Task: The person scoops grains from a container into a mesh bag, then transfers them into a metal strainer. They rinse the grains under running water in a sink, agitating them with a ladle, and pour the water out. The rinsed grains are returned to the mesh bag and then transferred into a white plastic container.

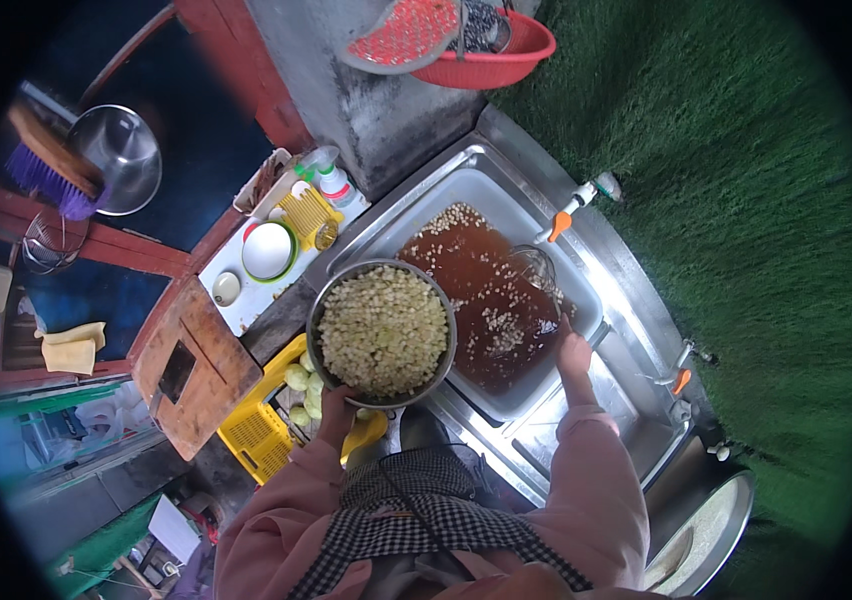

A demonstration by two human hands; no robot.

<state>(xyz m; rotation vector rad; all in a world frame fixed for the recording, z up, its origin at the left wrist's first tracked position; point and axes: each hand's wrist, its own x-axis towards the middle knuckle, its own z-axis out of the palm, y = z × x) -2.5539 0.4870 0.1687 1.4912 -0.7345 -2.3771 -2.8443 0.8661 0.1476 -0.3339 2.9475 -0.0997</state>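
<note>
My left hand [339, 407] grips the near rim of a round metal bowl [452, 330] heaped with pale diced pieces [383, 331]. The bowl overlaps the left side of a large pale plastic tub [576, 279] set on a steel sink. Reddish-brown liquid [463, 259] fills part of the tub, with pale pieces floating in clusters. My right hand [574, 352] holds the handle of a wire skimmer [535, 268], whose round head lies at the liquid's surface near the tub's right side.
Two taps with orange handles [560, 224] [682, 381] line the sink's right edge. At left are a yellow crate [257, 442] with pale green round vegetables [297, 377], a wooden board [193, 360], and a shelf with a white bowl [267, 250] and spray bottle [334, 184].
</note>
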